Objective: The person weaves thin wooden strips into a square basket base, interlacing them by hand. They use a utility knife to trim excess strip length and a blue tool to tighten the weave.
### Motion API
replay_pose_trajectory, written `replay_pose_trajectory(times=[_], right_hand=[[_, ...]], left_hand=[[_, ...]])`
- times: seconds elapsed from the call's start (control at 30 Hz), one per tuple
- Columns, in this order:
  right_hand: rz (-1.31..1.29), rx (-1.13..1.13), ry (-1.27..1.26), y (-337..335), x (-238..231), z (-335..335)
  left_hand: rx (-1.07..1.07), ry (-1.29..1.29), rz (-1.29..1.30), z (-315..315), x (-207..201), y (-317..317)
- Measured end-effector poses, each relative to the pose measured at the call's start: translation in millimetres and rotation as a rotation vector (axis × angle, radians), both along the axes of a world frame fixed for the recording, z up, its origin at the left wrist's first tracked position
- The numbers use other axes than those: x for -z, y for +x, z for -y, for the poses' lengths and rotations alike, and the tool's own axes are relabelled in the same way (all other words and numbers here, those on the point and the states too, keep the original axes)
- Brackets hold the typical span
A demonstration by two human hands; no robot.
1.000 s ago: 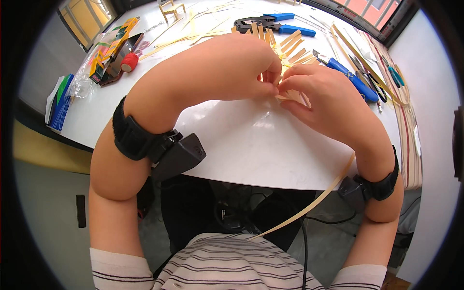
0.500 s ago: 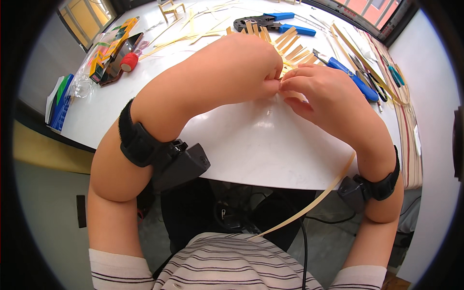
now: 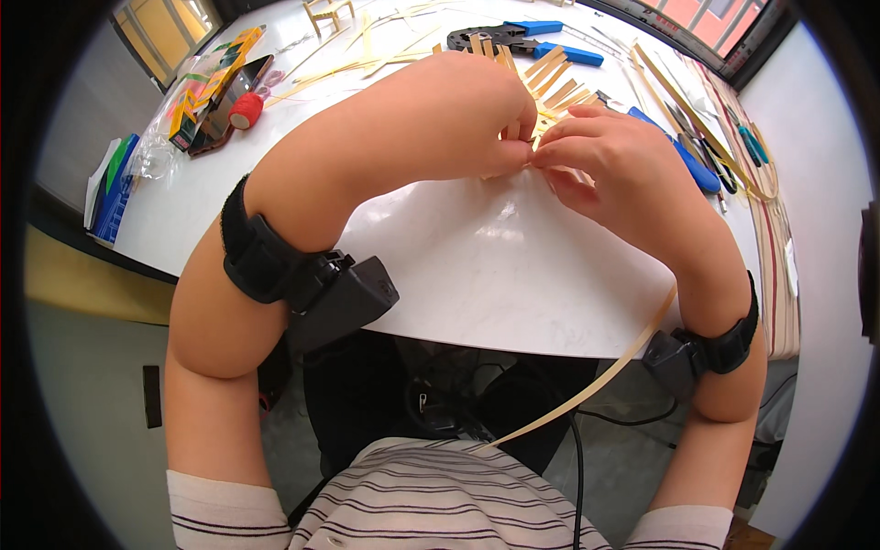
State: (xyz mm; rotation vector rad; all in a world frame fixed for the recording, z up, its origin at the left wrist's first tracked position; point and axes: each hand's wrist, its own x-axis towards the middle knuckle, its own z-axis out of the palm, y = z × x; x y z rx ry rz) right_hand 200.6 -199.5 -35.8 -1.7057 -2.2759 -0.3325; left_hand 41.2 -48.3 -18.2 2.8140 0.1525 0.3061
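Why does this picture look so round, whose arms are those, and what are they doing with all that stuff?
There's no robot here, just a person with bare hands. The camera sits on their head and looks down; its very wide lens bends straight edges. Black gadgets are strapped around the forearms; I can't tell what they do.

The left hand pinches pale strips that fan out beyond the fingers. The right hand meets it there, but its exact grip is hidden.

On the white table are a tool with blue handles, a red roll and a tiny chair. One long strip hangs near the lap.
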Motion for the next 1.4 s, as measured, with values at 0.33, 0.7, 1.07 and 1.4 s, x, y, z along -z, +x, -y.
replay_pose_trajectory(times=[0.33, 0.7, 1.07, 1.4], right_hand=[[-0.091, -0.058, 0.015, 7.3, 3.6, -7.2], [-0.109, -0.048, 0.007, 5.5, 9.5, -9.6], [-0.260, 0.018, -0.026, 4.6, 13.4, -19.4], [-0.389, 0.127, -0.158, 2.0, 6.6, -25.8]], left_hand=[[0.046, 0.039, 0.016, -6.9, 1.5, 1.9], [0.055, 0.033, 0.028, -7.8, 2.8, 2.0], [0.019, 0.012, -0.030, -8.5, -1.8, 2.9], [0.001, -0.006, -0.040, -7.3, -2.9, 3.6]])
